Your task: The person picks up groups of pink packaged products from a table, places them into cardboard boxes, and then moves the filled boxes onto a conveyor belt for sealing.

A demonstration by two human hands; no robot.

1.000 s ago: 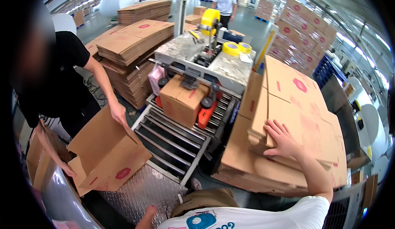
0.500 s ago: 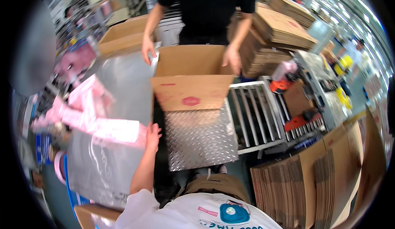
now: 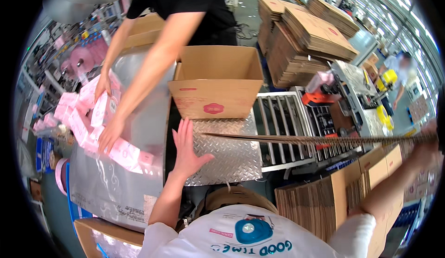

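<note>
My left hand (image 3: 187, 152) is open, fingers spread, just in front of the open carton (image 3: 194, 101) and over the metal tread plate (image 3: 227, 160); nothing is in it. At the far right, partly in the dark rim, my right hand (image 3: 427, 153) grips the end of a flattened carton (image 3: 320, 140). That carton is seen nearly edge-on and reaches leftward across the roller conveyor to above the plate. The open carton stands upright at the plate's far end. On the left, a co-worker's two hands are on pink packages (image 3: 125, 155) lying on the metal table (image 3: 143, 183).
Upright flattened cartons (image 3: 306, 202) stand at my lower right, and more lie in stacks (image 3: 315, 35) at the far right. A roller conveyor (image 3: 282, 128) adjoins the plate, with a taping machine (image 3: 320, 95) beyond. Another carton (image 3: 88, 239) sits at the lower left.
My left hand has moved from the table edge to over the plate. My right hand and the flattened carton have come into view. The co-worker's hands went from the open carton to the packages.
</note>
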